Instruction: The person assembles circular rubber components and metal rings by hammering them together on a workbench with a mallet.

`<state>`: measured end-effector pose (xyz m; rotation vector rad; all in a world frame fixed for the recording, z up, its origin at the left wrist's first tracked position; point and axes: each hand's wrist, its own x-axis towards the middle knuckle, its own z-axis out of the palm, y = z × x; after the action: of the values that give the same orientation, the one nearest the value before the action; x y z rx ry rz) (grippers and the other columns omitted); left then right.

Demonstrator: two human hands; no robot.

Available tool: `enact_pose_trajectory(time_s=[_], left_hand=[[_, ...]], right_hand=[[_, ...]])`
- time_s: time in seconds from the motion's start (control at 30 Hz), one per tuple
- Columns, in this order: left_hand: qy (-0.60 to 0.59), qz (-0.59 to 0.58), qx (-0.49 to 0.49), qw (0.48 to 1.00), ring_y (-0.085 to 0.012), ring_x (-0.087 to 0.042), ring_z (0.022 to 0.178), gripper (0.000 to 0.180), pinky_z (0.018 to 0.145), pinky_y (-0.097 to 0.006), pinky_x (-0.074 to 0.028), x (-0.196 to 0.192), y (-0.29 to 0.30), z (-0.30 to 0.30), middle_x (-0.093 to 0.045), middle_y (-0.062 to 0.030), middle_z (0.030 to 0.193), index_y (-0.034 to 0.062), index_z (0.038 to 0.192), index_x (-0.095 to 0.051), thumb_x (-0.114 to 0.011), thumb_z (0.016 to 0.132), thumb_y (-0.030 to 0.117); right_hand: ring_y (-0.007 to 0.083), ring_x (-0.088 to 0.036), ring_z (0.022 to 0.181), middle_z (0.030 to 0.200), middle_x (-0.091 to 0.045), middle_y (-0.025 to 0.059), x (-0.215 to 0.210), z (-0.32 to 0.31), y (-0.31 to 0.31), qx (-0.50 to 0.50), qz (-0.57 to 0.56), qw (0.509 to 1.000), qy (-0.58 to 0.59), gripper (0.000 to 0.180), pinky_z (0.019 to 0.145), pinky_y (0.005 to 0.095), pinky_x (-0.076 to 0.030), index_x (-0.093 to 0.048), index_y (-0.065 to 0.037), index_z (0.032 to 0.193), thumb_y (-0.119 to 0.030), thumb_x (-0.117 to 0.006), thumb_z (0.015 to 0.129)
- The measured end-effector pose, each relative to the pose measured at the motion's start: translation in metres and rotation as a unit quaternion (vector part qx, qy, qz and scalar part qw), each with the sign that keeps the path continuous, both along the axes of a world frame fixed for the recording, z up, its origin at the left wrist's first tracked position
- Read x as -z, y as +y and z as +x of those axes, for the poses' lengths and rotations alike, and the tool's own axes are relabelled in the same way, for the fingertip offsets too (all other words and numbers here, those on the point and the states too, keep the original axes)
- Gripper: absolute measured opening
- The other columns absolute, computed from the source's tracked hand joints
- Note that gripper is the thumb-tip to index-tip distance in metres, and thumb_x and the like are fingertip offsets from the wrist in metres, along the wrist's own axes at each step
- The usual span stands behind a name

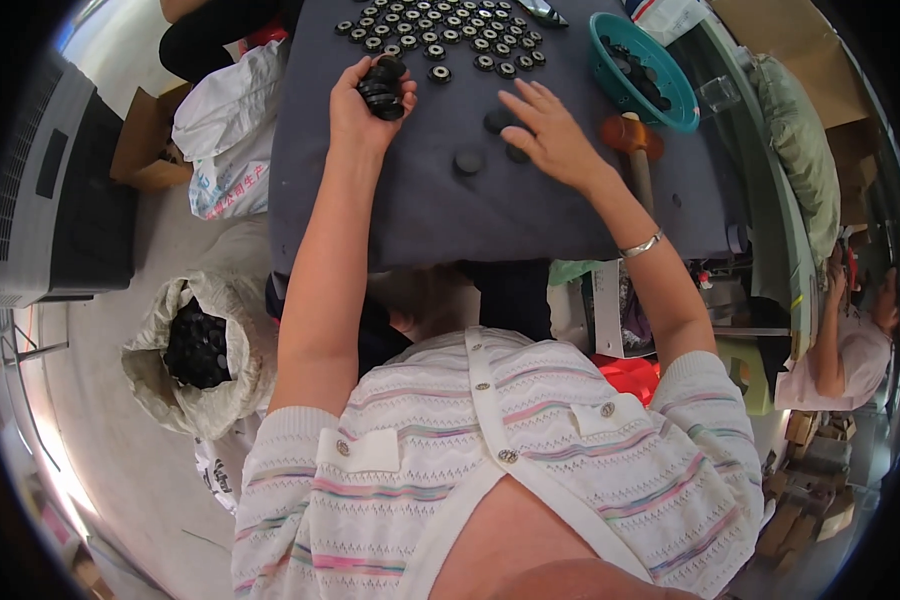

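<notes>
Two bare hands work over a dark grey table [390, 200]. Left hand [355, 100] has its grip clenched around a stack of black rings [382, 85]. Right hand [550, 135] lies open, fingers spread, touching loose black discs [498, 122]. Teal basket [660, 95] holds what look like more black parts; a white sack [230, 400] on the floor is full of them.

Teal basket [670, 95] w/ dark parts on desk [370, 210]; mallet [632, 140] beside it; open sack [205, 345] on floor, left.
</notes>
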<state>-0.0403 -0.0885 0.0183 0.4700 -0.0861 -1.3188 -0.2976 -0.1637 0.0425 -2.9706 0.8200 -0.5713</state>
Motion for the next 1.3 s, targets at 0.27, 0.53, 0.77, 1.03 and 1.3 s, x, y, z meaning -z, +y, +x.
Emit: enact_pose_trajectory(time_s=[0.27,0.53,0.77,1.03,1.3], left_hand=[[-0.001,0.007,-0.003,1.0,-0.0281,-0.054,0.075,0.03,0.061,-0.034,-0.047,-0.001,0.001,0.0,-0.057,-0.0187,0.088,0.0009,0.102,-0.055,-0.044,0.088,0.025],[-0.012,0.009,-0.001,1.0,-0.0283,-0.054,0.075,0.031,0.062,-0.034,-0.047,-0.001,-0.001,0.0,-0.057,-0.0187,0.089,0.0013,0.103,-0.056,-0.043,0.088,0.026],[-0.001,0.009,0.006,1.0,-0.0286,-0.054,0.077,0.031,0.063,-0.034,-0.047,0.0,-0.001,-0.001,-0.057,-0.0191,0.089,0.0016,0.104,-0.056,-0.044,0.088,0.025],[0.002,-0.011,0.047,0.999,-0.0282,-0.055,0.073,0.031,0.06,-0.034,-0.047,-0.002,-0.003,-0.004,-0.057,-0.0192,0.088,-0.0001,0.104,-0.055,-0.045,0.088,0.025],[0.011,-0.008,0.118,0.993,-0.0277,-0.056,0.068,0.031,0.053,-0.031,-0.046,-0.002,0.003,-0.002,-0.059,-0.0179,0.087,0.0004,0.102,-0.056,-0.048,0.087,0.027]], right_hand=[[0.0269,-0.04,0.123,0.132,-0.044,0.0117,0.015,0.006,0.016,0.02,-0.012,0.997,0.075,0.048,0.105,0.0478,-0.025,-0.04,-0.011,0.133,-0.03,-0.05,0.09],[0.0282,-0.042,0.122,0.13,-0.047,0.0124,0.014,-0.012,0.017,0.011,-0.047,0.997,0.062,0.048,0.103,0.0473,-0.028,-0.039,-0.01,0.134,-0.026,-0.05,0.09],[0.0301,-0.051,0.11,0.119,-0.055,0.0145,-0.026,-0.027,-0.015,0.056,0.128,0.988,-0.064,0.035,0.094,0.0359,-0.041,-0.055,-0.006,0.12,-0.011,-0.055,0.085],[0.0314,-0.052,0.105,0.115,-0.058,0.012,0.006,-0.038,-0.035,0.1,0.017,0.992,0.073,0.035,0.091,0.0374,-0.043,-0.059,-0.007,0.114,-0.008,-0.061,0.079],[0.0305,-0.056,0.096,0.106,-0.06,0.0139,-0.052,0.093,0.012,-0.079,0.071,0.992,-0.069,0.033,0.083,0.0369,-0.046,-0.059,-0.004,0.111,-0.015,-0.061,0.08]])
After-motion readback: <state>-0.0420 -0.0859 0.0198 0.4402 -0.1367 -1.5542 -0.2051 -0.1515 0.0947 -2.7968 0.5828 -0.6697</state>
